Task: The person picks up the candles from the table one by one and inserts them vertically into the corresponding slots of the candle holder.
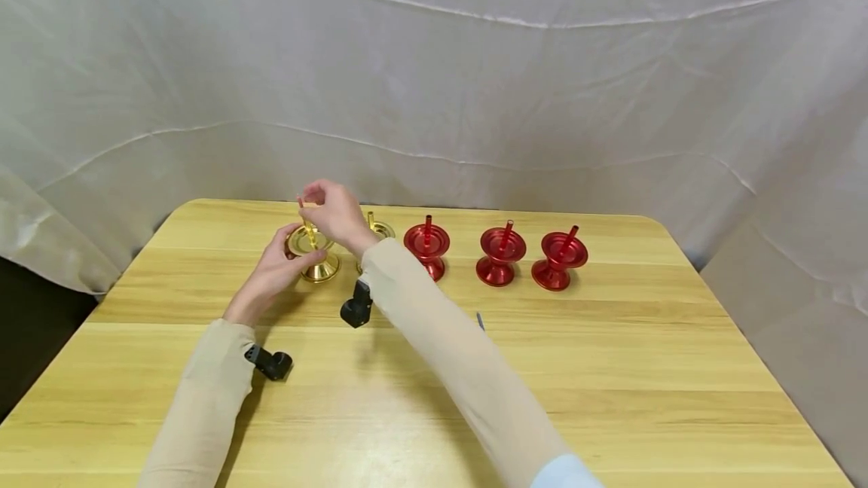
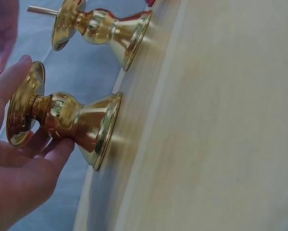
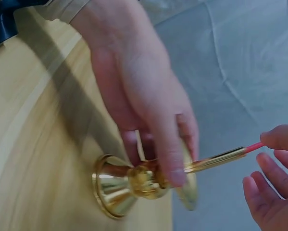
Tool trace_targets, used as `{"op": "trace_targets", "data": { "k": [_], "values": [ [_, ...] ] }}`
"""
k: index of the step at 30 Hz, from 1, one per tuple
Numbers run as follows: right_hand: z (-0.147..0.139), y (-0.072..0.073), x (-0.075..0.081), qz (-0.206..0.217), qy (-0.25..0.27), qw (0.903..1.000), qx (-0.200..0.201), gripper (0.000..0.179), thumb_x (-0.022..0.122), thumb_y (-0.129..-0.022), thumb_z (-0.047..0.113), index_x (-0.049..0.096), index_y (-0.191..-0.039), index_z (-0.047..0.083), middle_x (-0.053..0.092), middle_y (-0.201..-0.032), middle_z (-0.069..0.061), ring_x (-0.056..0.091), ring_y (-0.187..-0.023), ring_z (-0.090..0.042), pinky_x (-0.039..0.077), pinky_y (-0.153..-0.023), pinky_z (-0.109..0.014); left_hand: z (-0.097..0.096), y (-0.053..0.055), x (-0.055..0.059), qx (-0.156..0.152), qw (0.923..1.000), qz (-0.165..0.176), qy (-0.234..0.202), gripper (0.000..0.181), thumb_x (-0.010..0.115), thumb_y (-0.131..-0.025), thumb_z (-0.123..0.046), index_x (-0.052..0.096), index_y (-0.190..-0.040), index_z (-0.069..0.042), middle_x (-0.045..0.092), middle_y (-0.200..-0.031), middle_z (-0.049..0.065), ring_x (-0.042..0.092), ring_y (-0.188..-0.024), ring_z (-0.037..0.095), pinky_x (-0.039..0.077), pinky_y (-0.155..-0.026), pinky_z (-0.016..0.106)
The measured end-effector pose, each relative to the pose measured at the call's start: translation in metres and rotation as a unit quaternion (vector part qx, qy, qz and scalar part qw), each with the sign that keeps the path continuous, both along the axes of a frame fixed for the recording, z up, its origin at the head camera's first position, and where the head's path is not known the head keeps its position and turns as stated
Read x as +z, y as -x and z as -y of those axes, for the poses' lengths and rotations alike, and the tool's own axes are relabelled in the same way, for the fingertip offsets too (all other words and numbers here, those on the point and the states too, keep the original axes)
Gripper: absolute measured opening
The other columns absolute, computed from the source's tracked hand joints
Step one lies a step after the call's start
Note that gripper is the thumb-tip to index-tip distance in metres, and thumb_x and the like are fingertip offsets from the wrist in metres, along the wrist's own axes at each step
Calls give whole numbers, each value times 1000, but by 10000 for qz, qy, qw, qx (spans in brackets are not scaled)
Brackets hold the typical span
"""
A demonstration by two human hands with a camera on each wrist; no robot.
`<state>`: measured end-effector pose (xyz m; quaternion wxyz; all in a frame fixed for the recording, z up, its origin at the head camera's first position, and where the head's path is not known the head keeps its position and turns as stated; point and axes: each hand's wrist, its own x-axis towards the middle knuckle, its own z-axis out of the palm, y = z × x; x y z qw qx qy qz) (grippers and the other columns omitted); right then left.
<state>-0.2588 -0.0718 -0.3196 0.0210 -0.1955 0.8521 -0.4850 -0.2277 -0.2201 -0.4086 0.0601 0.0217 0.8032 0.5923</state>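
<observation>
My left hand (image 1: 274, 269) grips a shiny gold candle holder (image 2: 64, 115), with the thumb on its dish and the fingers round the stem below. The holder's flared base (image 3: 116, 185) stands on the table. Out of the dish rises a thin gold tube (image 3: 216, 161). Above it my right hand (image 1: 337, 213) pinches a thin pink-red stick (image 3: 254, 147) between thumb and finger, its lower end at the tube's mouth. A second gold candle holder (image 2: 103, 26), also with a tube, stands just to the right, partly hidden in the head view by my right hand and sleeve.
Three red candle holders (image 1: 502, 247) with upright red tubes stand to the right along the back of the wooden table (image 1: 644, 367). A small dark slim object (image 1: 480, 321) lies beside my right sleeve. A pale curtain (image 1: 441, 81) hangs behind the table.
</observation>
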Motion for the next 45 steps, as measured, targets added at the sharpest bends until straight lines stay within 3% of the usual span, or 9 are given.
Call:
{"op": "trace_targets", "data": {
  "k": [9, 17, 20, 23, 30, 36, 45],
  "values": [
    [-24, -8, 44, -47, -1, 10000, 76, 38, 68, -91, 14, 59, -127, 8, 62, -125, -3, 54, -116, -14, 43, -94, -20, 2, -3, 3, 121, 9998, -118, 68, 87, 70, -90, -21, 13, -151, 0, 34, -144, 28, 39, -129, 37, 32, -108, 47],
    [-71, -10, 77, 0, 1056, 9944, -89, 35, 67, -91, 8, 60, -125, 3, 63, -122, -10, 57, -112, -18, 47, -91, -21, 3, -2, 1, 80, 9998, -136, 150, 88, 71, -89, -21, 13, -152, 0, 36, -142, 28, 41, -127, 36, 36, -106, 43],
    [-90, -11, 82, -110, 1100, 9936, -243, 34, 67, -91, 8, 60, -124, 3, 64, -120, -10, 58, -109, -18, 47, -91, -22, 4, -3, 2, 39, 9995, -200, 238, 88, 71, -89, -22, 14, -152, 0, 38, -141, 28, 43, -124, 35, 42, -99, 35],
    [-107, -14, 82, -131, 962, 9948, -304, 35, 66, -92, 10, 60, -125, 3, 63, -120, -9, 58, -110, -18, 46, -92, -22, 5, -3, 2, 13, 9994, -227, 265, 87, 71, -90, -22, 14, -152, 0, 39, -140, 28, 44, -124, 35, 44, -96, 31],
    [-136, -20, 68, -4, 744, 9963, -436, 34, 63, -94, 13, 59, -127, 4, 62, -122, -8, 56, -112, -19, 46, -95, -28, 8, -1, 1, 28, 9994, -199, 280, 88, 71, -89, -22, 13, -151, 1, 36, -142, 29, 42, -126, 37, 37, -105, 45],
    [-149, -27, 59, 51, 565, 9973, -468, 35, 62, -96, 16, 58, -128, 6, 60, -124, -7, 54, -116, -20, 44, -98, -31, 11, -1, 1, 87, 9995, -240, 187, 87, 71, -89, -18, 13, -151, 4, 33, -144, 29, 39, -129, 38, 35, -107, 46],
    [-166, -36, 47, -59, 323, 9981, -528, 37, 61, -96, 18, 57, -130, 5, 59, -127, -9, 53, -119, -23, 45, -98, -35, 10, -7, 8, 316, 9984, -473, 68, 102, 76, -85, -18, 2, -155, -7, 15, -158, 18, 20, -141, 37, 19, -114, 49]
  ]
}}
